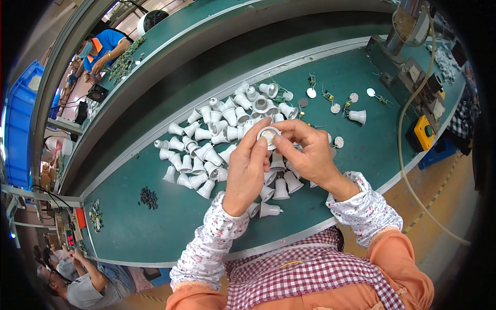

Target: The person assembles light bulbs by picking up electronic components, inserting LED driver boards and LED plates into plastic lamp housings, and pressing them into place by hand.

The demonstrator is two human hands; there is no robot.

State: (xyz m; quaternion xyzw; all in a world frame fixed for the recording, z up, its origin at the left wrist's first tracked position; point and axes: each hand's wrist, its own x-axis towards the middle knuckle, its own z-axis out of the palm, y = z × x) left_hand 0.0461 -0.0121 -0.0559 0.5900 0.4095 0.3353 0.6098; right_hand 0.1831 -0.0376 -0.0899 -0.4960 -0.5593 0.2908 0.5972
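Both my hands hold one white bulb housing [268, 128] above the middle of the bench, its open end facing up. Inside that opening sits a round white LED board [269, 137] with small yellow chips. My left hand [246, 168] grips the housing from the left, fingers behind and thumb at the rim. From the right, my right hand [310, 152] closes on it, with the thumb pressed at the board's edge. Around and beneath my hands lies a pile of similar white housings [200, 164], many tipped on their sides. The held housing's lower part is hidden by my fingers.
Loose LED boards with wired circuits [336, 108] lie at the right on the green bench [129, 227]. Small black parts [148, 198] are heaped left. A bench press [400, 72], yellow button box [423, 133] and hose [401, 139] stand right. Co-workers [107, 44] sit beyond and left.
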